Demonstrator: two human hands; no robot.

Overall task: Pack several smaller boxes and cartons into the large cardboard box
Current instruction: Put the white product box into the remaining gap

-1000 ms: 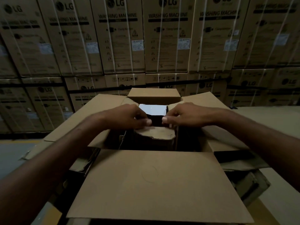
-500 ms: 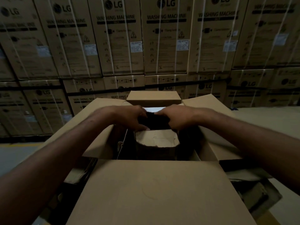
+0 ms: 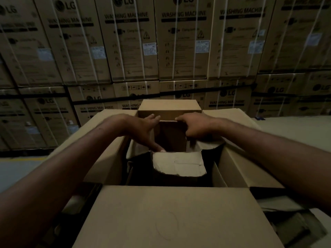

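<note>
The large cardboard box (image 3: 175, 217) stands in front of me with all its flaps spread outward. Inside it sits a smaller brown carton (image 3: 170, 136) with its top open and its torn near flap (image 3: 179, 163) folded toward me. My left hand (image 3: 143, 133) lies across the carton's left side, fingers stretched to the far edge and thumb touching the near flap's corner. My right hand (image 3: 195, 126) curls over the carton's right flap, index finger at the far edge. The carton's inside is dark.
A wall of strapped washing machine boxes (image 3: 180, 42) fills the background. Flattened dark cardboard (image 3: 293, 222) lies to the right of the big box, and more sits low on the left. A pale flat surface (image 3: 295, 129) extends to the right.
The dark small box with a pale top that both hands pinched has dropped out of sight into the carton. My hands have moved apart onto the carton's edges and flaps.
</note>
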